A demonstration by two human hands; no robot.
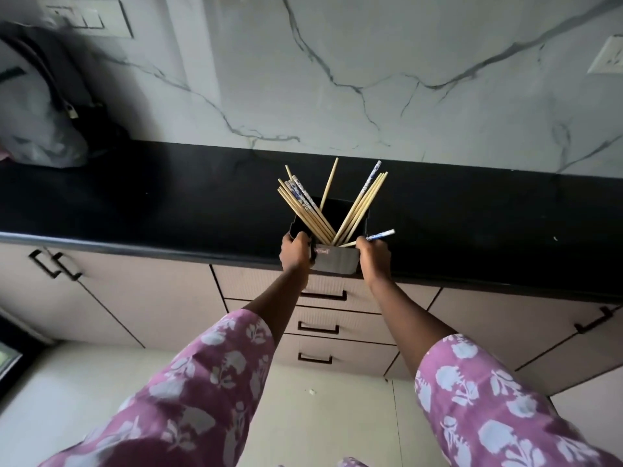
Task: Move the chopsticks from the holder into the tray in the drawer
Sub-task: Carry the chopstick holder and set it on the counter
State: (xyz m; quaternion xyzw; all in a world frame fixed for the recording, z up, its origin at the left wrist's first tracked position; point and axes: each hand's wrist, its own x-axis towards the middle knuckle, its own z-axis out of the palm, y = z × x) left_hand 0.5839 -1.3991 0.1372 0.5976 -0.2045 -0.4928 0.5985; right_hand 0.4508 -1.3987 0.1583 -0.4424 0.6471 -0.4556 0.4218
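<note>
Black holder (337, 261) is sitting at the front edge of the dark tabletop (168, 203), slightly overhanging it. Chopsticks (357, 210) are standing inside the holder, fanning out in two bunches, one leaning left and one leaning right, with a single stick upright between them; most are plain wood, a few are blue-and-white patterned.

Left hand (295, 254) is wrapping the holder's left side, grip clamped on it with fingers curling over the rim. Right hand (374, 256) is doing the same on the holder's right side, grip closed round the wall. One blue-patterned chopstick (381, 234) is sticking out sideways just past the right hand, its wooden end showing on the holder side; cannot tell if the fingers are pinning it or if it is only lying on the rim.

Directly below the holder a stack of drawers (323, 294) is sitting closed, dark handles facing out. Far left of the holder a grey bag (40, 106) is leaning on the marble wall (337, 62) behind it. Both forearms are coming out of purple floral sleeves (209, 382)
</note>
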